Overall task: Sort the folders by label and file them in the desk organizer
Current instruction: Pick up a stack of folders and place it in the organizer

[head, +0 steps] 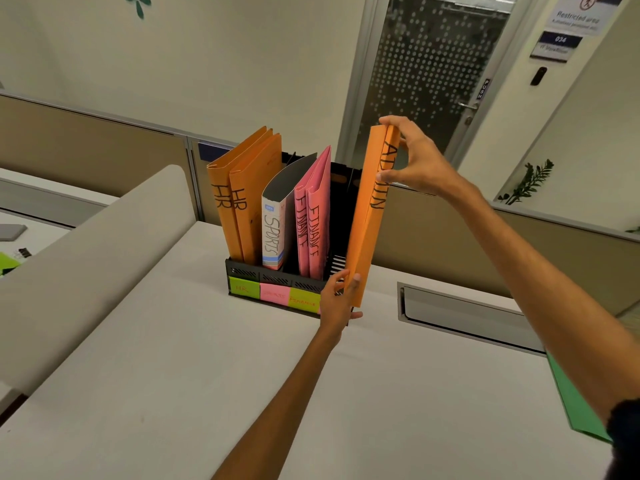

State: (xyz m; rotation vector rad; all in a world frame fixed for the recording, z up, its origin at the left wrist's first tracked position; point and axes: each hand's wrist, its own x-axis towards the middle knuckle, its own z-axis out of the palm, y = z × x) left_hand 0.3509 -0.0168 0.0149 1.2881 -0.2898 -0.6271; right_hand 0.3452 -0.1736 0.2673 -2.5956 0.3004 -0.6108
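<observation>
A black desk organizer point(242, 271) stands on the white desk, with green and pink sticky labels on its front. It holds two orange HR folders point(242, 188), a grey-and-white SPORTS folder point(275, 230) and two pink FINANCE folders point(315, 216). An orange ADMIN folder point(367, 216) hangs upright at the organizer's right end. My right hand point(412, 157) pinches its top edge. My left hand point(341, 299) grips its bottom corner, in front of the organizer's right front corner.
A green folder point(571, 407) lies on the desk at the right edge, partly under my right arm. A recessed cable tray point(464, 313) sits right of the organizer. A beige curved divider point(104, 258) runs along the left. Partitions stand behind.
</observation>
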